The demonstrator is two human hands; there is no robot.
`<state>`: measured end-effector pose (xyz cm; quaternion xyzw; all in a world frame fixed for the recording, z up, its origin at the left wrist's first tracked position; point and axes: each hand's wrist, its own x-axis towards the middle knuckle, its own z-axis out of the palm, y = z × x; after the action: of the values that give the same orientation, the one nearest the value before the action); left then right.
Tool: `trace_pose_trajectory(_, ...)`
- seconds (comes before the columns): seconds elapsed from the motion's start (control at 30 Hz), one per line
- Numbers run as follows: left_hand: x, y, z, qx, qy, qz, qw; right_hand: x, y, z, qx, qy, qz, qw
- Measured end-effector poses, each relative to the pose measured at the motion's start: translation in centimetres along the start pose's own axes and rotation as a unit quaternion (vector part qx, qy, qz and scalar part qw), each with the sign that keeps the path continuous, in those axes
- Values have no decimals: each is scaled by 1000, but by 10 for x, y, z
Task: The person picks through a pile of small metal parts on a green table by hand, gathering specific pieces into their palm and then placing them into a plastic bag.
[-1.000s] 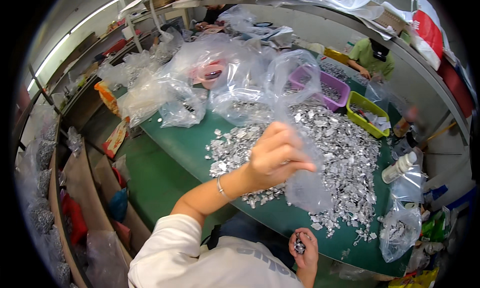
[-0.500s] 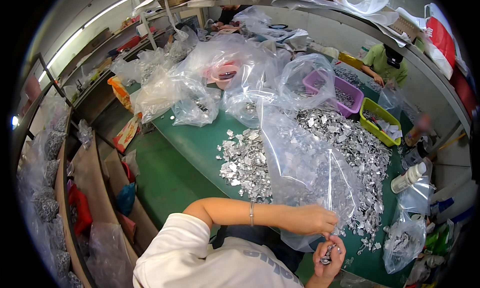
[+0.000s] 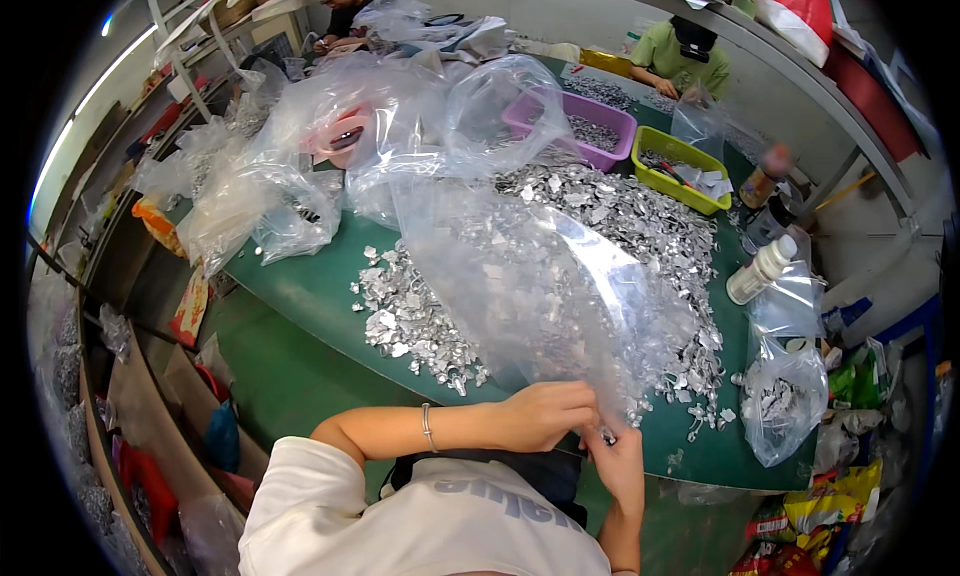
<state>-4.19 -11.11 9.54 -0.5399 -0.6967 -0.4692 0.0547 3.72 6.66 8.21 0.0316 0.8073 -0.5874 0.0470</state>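
Note:
My left hand [image 3: 555,416], below a thin bracelet, has its fingers closed and meets my right hand at the table's near edge. What its fingertips pinch is hidden. My right hand [image 3: 618,458] is curled around small silver metal pieces [image 3: 608,436], of which only a little shows. A large clear plastic bag [image 3: 510,286] drapes over the metal heap and comes down to my hands. Under and beyond it spreads the big heap of flat silver pieces [image 3: 665,236]. A smaller pile of silver pieces [image 3: 405,311] lies to the left of the bag.
Purple basin [image 3: 615,141] and yellow-green basin [image 3: 690,196] stand beyond the heap. A white bottle [image 3: 762,269] and a small filled bag [image 3: 785,396] lie right. More clear bags [image 3: 265,211] crowd the left. A person in green [image 3: 690,61] works across the green table [image 3: 310,286].
My view has swung, shifting the scene left and up. My hands have come nearer together, and the right fingers now cover most of the metal pieces. The bag's lower end no longer shows below my left hand.

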Motion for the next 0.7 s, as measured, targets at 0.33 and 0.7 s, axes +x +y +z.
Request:
trace_pose_trajectory(0.33, 13, 6, 4, -155, -67, 50, 984, 10, 35, -3, -227, 74, -118, 964)
trace_pose_trajectory(0.7, 20, 9, 0, -191, -153, 9, 970, -4, -20, -49, 255, -105, 79, 958)
